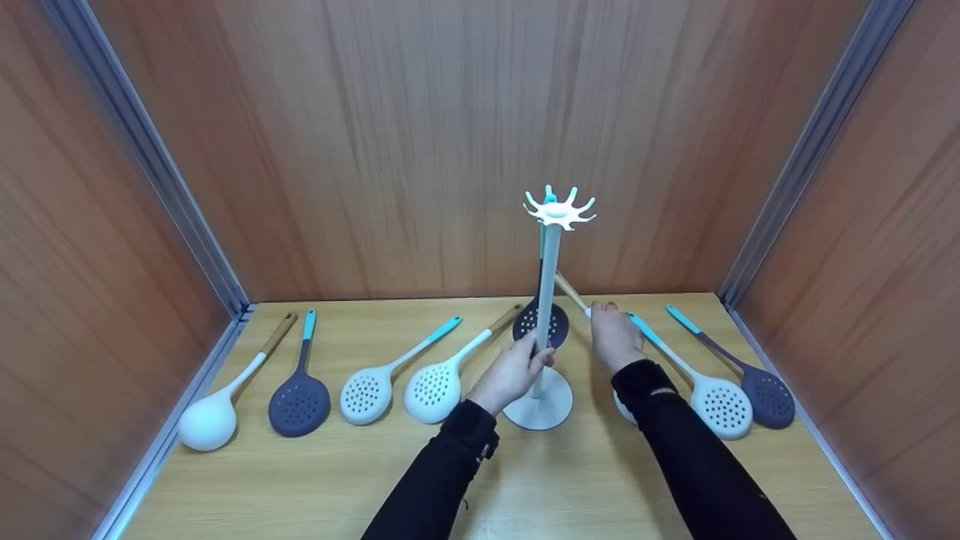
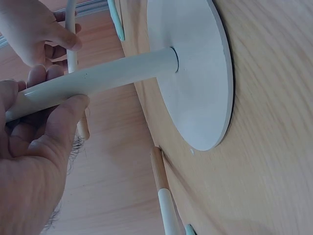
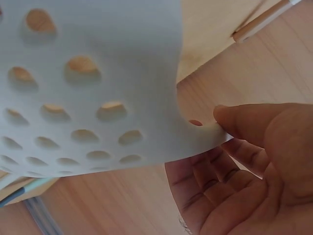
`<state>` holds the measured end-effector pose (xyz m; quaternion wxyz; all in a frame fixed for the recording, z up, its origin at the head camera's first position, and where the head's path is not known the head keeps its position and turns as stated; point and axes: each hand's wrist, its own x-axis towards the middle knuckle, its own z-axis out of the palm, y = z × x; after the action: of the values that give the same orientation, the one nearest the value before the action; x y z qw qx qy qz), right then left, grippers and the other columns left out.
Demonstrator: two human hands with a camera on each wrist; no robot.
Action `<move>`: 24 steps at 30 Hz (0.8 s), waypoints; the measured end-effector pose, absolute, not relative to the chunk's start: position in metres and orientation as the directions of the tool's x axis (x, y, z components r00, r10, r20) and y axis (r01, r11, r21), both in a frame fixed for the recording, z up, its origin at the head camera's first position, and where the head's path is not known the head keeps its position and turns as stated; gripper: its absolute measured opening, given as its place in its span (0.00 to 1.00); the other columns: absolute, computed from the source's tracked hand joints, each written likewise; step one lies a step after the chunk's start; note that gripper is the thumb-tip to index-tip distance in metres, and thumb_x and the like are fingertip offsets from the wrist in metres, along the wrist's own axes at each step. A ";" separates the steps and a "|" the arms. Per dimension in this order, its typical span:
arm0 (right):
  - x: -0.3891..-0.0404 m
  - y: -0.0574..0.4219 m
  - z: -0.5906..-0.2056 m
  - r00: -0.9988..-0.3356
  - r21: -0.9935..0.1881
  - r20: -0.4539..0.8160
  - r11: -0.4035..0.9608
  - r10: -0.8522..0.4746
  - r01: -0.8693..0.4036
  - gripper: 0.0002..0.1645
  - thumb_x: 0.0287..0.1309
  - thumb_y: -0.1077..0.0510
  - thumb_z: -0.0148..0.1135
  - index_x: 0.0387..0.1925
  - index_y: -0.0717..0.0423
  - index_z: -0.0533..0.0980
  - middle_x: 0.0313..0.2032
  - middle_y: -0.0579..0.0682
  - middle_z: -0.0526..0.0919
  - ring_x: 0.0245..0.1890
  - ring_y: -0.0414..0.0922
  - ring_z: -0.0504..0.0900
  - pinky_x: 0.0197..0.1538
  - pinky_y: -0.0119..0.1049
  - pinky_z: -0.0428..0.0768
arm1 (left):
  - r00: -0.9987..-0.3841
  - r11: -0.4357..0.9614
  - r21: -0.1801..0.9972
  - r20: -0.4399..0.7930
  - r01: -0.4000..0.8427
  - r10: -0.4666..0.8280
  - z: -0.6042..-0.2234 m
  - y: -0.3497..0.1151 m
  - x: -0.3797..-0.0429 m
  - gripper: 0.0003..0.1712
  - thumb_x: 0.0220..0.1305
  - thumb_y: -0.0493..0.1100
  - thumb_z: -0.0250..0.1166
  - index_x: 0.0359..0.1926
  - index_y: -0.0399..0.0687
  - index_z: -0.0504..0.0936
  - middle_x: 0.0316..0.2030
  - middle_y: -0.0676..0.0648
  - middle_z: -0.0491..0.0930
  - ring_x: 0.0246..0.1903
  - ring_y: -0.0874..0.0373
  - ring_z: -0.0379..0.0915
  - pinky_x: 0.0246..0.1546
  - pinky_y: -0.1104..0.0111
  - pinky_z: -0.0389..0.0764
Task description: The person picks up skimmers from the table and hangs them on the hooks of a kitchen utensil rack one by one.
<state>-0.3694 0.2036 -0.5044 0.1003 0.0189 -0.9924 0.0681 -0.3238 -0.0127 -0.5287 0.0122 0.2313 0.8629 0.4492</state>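
My left hand [image 1: 510, 379] grips the pole of a white utensil stand [image 1: 550, 277] low down, just above its round base [image 2: 200, 88]. Between thumb and fingers, my right hand [image 1: 616, 339] pinches a white skimmer [image 3: 142, 63] at the neck. Holes dot its head in the right wrist view, and its wooden handle [image 1: 571, 291] points up towards the pole. In the head view my right arm hides most of that head. A dark skimmer [image 1: 559, 326] with a turquoise handle hangs from the hook ring on the stand's far side.
To the left lie a white ladle [image 1: 206, 424], a dark skimmer [image 1: 300, 409] and two white skimmers [image 1: 433, 394]. Another white skimmer [image 1: 721, 409] and a dark one [image 1: 769, 397] lie at right. Wood-patterned walls [image 1: 420, 150] enclose the back and sides.
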 end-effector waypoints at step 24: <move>-0.359 0.200 -0.481 -0.941 -0.192 0.338 0.978 -0.015 -0.085 0.12 0.73 0.67 0.58 0.54 0.62 0.74 0.43 0.63 0.83 0.37 0.63 0.86 0.33 0.57 0.85 | -0.907 0.468 0.822 0.128 0.323 0.401 -0.527 -0.012 -0.324 0.09 0.83 0.53 0.54 0.49 0.58 0.76 0.43 0.54 0.88 0.50 0.59 0.86 0.55 0.57 0.87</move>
<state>-0.3591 0.2001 -0.4812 0.1696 0.0256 -0.9798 0.1026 -0.3235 -0.0124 -0.5270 0.0413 0.2115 0.8559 0.4702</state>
